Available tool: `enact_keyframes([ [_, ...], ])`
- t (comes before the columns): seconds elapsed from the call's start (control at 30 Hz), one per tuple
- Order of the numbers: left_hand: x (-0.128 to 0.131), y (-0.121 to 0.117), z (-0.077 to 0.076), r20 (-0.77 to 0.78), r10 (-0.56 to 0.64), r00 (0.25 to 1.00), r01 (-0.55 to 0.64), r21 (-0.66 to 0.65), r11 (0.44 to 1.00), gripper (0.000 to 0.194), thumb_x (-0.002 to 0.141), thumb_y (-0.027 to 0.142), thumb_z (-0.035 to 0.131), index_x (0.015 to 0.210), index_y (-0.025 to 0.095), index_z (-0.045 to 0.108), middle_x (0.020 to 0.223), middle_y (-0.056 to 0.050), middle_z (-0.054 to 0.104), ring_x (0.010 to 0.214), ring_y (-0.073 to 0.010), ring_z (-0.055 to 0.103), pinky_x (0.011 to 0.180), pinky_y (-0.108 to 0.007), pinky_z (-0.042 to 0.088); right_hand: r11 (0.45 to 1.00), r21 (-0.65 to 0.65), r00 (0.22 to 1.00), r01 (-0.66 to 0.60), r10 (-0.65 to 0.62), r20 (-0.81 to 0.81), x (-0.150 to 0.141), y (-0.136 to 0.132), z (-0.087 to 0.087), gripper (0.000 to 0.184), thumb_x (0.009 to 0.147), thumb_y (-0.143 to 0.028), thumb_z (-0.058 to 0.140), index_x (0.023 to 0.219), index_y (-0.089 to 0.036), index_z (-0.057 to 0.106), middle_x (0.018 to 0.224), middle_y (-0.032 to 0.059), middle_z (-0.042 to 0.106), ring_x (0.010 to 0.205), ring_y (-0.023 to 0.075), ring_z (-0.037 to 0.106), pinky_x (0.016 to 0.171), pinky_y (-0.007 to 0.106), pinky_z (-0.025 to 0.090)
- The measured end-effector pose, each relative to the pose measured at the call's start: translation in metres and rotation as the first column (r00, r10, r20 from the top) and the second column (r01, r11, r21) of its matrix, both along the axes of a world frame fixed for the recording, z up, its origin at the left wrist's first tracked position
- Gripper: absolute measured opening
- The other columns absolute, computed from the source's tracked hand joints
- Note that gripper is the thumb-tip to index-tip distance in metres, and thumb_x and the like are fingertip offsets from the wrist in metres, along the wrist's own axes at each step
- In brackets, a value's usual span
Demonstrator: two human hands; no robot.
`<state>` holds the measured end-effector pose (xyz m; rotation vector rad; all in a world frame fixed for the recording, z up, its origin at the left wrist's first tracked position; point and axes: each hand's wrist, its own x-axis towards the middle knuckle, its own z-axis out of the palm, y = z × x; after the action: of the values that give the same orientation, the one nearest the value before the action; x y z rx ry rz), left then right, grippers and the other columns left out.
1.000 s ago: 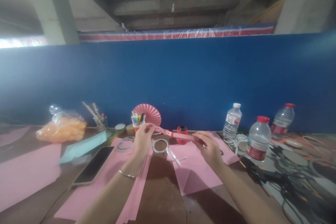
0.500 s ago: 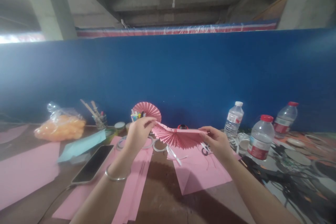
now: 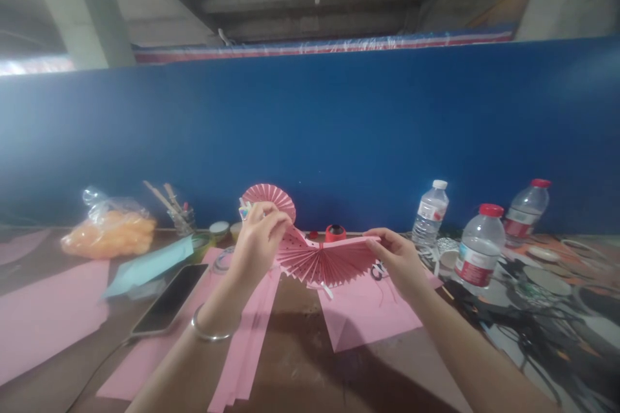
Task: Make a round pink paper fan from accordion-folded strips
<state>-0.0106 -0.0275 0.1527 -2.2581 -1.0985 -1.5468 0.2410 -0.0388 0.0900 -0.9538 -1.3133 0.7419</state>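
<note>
Between my two hands a pink pleated paper fan (image 3: 323,264) is held up over the table, its folds spread downward from a red tie at the middle of its top edge. My left hand (image 3: 261,239) pinches the fan's left end, where dark dots show on the paper. At the right end, my right hand (image 3: 394,255) grips the folded edge between thumb and fingers. Behind my left hand stands a round pink pleated paper fan (image 3: 271,199). Beneath the held fan lies a pink paper sheet (image 3: 368,319), with scissors (image 3: 377,271) partly hidden near my right hand.
Pink strips (image 3: 247,348), a phone (image 3: 169,300), a light blue sheet (image 3: 150,264) and a bag of orange material (image 3: 111,232) lie leftward. Bottles (image 3: 480,248) and tangled cables (image 3: 526,335) crowd the right. A red-and-black round object (image 3: 335,233) sits behind the fan. A blue partition (image 3: 310,122) stands behind.
The fan's pleats have spread wider and hang lower in the middle. My left hand has turned at the fan's left end; my right hand keeps its grip. The view has shifted slightly.
</note>
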Motion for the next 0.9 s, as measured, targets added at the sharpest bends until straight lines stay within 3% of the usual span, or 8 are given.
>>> enact_keyframes([
  [0.1, 0.003, -0.005, 0.000, 0.011, -0.067, 0.998, 0.068, -0.100, 0.993, 0.014, 0.081, 0.019, 0.044, 0.078, 0.021, 0.058, 0.074, -0.001, 0.055, 0.071, -0.0147, 0.050, 0.068, -0.024, 0.037, 1.000, 0.000, 1.000, -0.008, 0.008, -0.013, 0.000, -0.002, 0.003, 0.022, 0.071, -0.037, 0.060, 0.083, -0.019, 0.062, 0.068, 0.0014, 0.060, 0.059, 0.0141, 0.052, 0.051, 0.024, 0.037],
  [0.27, 0.008, -0.010, 0.000, 0.102, -0.051, 0.993, 0.074, -0.238, 0.969, 0.012, 0.080, 0.022, 0.046, 0.075, 0.020, 0.057, 0.067, 0.002, 0.057, 0.059, -0.0114, 0.049, 0.059, -0.021, 0.036, 1.000, -0.009, 0.998, -0.002, 0.002, -0.064, -0.001, -0.005, 0.007, 0.022, 0.071, -0.037, 0.062, 0.083, -0.019, 0.061, 0.065, -0.0002, 0.059, 0.056, 0.0124, 0.051, 0.051, 0.023, 0.038],
  [0.5, 0.012, -0.010, 0.003, 0.280, -0.103, 0.955, 0.189, -0.303, 0.934, 0.011, 0.076, 0.027, 0.054, 0.073, 0.018, 0.059, 0.067, 0.000, 0.059, 0.062, -0.0126, 0.053, 0.060, -0.023, 0.040, 1.000, -0.025, 0.997, 0.008, -0.010, -0.078, -0.003, -0.010, 0.012, 0.035, 0.065, -0.035, 0.068, 0.095, -0.021, 0.057, 0.059, -0.0039, 0.053, 0.050, 0.0106, 0.047, 0.046, 0.022, 0.038],
  [0.67, 0.013, -0.014, 0.001, 0.338, -0.108, 0.935, 0.226, -0.330, 0.917, 0.014, 0.074, 0.030, 0.058, 0.078, 0.017, 0.057, 0.072, -0.001, 0.061, 0.064, -0.0122, 0.056, 0.061, -0.023, 0.043, 0.998, -0.005, 0.985, -0.066, 0.065, -0.160, -0.009, -0.019, 0.017, 0.048, 0.059, -0.031, 0.073, 0.101, -0.025, 0.051, 0.067, -0.0029, 0.058, 0.055, 0.0123, 0.052, 0.052, 0.024, 0.043],
  [0.77, 0.013, -0.014, 0.000, 0.358, -0.117, 0.927, 0.256, -0.372, 0.892, 0.014, 0.071, 0.028, 0.061, 0.080, 0.017, 0.058, 0.071, 0.000, 0.062, 0.063, -0.0122, 0.057, 0.060, -0.023, 0.045, 1.000, -0.003, 0.995, -0.013, 0.012, -0.100, -0.010, -0.023, 0.020, 0.047, 0.060, -0.030, 0.072, 0.102, -0.025, 0.051, 0.061, -0.0045, 0.055, 0.051, 0.0109, 0.049, 0.049, 0.023, 0.041],
  [0.9, 0.012, -0.012, 0.000, 0.324, -0.159, 0.933, 0.306, -0.477, 0.824, 0.016, 0.068, 0.023, 0.062, 0.081, 0.016, 0.059, 0.077, -0.002, 0.064, 0.070, -0.0141, 0.059, 0.064, -0.025, 0.046, 0.999, -0.029, 0.989, 0.045, -0.041, 0.139, -0.006, -0.026, 0.027, 0.037, 0.064, -0.033, 0.068, 0.097, -0.023, 0.054, 0.064, -0.0030, 0.055, 0.053, 0.0116, 0.049, 0.050, 0.024, 0.039],
])
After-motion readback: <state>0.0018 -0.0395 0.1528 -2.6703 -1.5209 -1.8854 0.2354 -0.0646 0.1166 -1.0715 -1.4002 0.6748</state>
